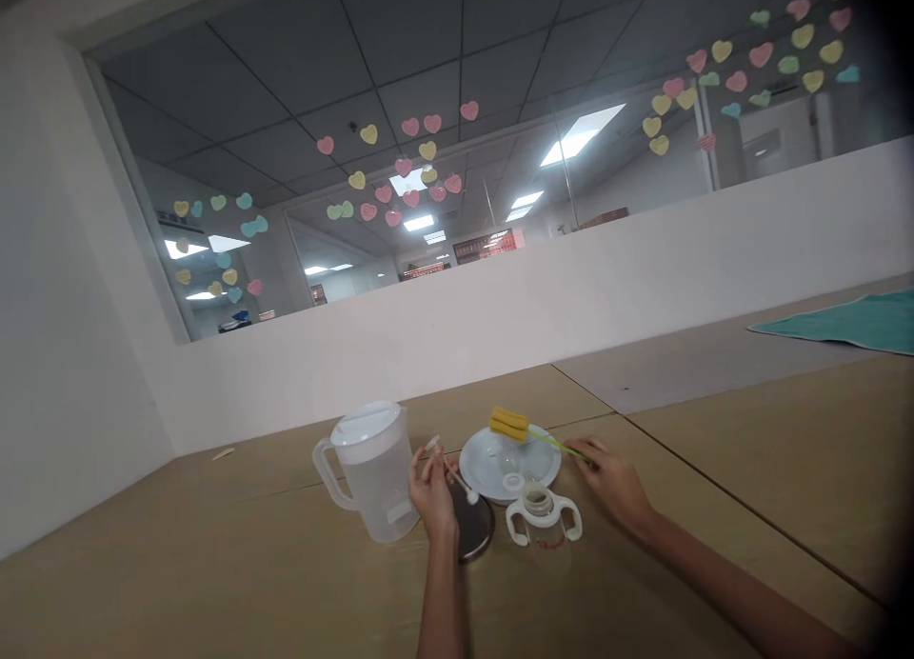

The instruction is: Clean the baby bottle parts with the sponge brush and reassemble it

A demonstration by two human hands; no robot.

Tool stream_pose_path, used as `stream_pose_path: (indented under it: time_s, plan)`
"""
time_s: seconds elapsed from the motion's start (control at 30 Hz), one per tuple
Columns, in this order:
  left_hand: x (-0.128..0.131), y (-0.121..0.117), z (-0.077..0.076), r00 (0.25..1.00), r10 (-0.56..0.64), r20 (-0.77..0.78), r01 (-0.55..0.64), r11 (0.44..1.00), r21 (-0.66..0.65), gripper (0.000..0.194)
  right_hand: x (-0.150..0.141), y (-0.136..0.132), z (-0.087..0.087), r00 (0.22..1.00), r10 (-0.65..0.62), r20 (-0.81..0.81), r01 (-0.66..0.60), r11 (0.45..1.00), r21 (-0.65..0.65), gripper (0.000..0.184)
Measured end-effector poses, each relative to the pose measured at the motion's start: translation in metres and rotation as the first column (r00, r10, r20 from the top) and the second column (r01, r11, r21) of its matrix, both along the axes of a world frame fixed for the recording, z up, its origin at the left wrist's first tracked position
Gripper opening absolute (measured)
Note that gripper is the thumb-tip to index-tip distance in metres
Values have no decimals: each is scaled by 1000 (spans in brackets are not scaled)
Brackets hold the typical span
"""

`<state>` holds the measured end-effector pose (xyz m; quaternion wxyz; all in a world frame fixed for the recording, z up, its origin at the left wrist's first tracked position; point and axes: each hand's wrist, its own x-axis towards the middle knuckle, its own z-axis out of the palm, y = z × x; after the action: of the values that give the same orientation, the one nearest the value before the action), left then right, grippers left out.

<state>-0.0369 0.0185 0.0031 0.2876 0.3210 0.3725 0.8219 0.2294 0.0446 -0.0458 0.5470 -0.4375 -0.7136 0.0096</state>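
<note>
My left hand (431,489) is closed in a pinch on a thin white straw brush (457,476), held beside a clear plastic pitcher (374,470) with a white lid. My right hand (608,476) grips the green handle of a bottle brush with a yellow sponge head (508,424), which rests over a white plate (480,464). A clear bottle nipple (510,463) lies on the plate. In front of the plate stands a white two-handled bottle collar (543,516) on a clear bottle. A dark round lid (476,529) lies under my left hand.
The things sit on a tan wooden table (643,583). A teal towel (849,323) lies at the far right. A low white wall (500,307) backs the table, with a glass window above it carrying coloured paper hearts.
</note>
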Motion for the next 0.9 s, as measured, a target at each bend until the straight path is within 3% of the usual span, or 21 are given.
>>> stream_pose_path:
  time_s: [0.13, 0.23, 0.27, 0.33, 0.4, 0.47, 0.67, 0.9]
  plan:
    - [-12, 0, -2, 991, 129, -46, -131, 990, -51, 52, 0, 1, -4, 998, 40, 39, -37, 996, -76, 33]
    - [-17, -3, -5, 942, 187, -280, -233, 962, -143, 37, -1, 1, -4, 998, 26, 62, -19, 993, -119, 36]
    - [-18, -4, -7, 887, 213, -409, -305, 936, -175, 30, -1, 2, -4, 997, 22, 69, -13, 992, -129, 38]
    - [-19, -6, -10, 708, 219, -672, -468, 857, -214, 18, -2, 3, -5, 997, 24, 74, -13, 990, -144, 41]
    - [-18, -7, -14, 546, 143, -825, -561, 794, -234, 12, -3, 5, -6, 997, 44, 65, -34, 988, -148, 44]
    - [-17, -6, -17, 478, 49, -877, -576, 771, -271, 11, -3, 7, -7, 996, 65, 53, -57, 988, -146, 46]
    - [-13, -4, -21, 391, -110, -914, -614, 709, -348, 16, -5, 6, -7, 995, 87, 39, -81, 988, -133, 45]
    - [-8, -5, -22, 273, -212, -938, -699, 626, -345, 21, -6, -1, -3, 988, 109, 107, -89, 980, -179, 48]
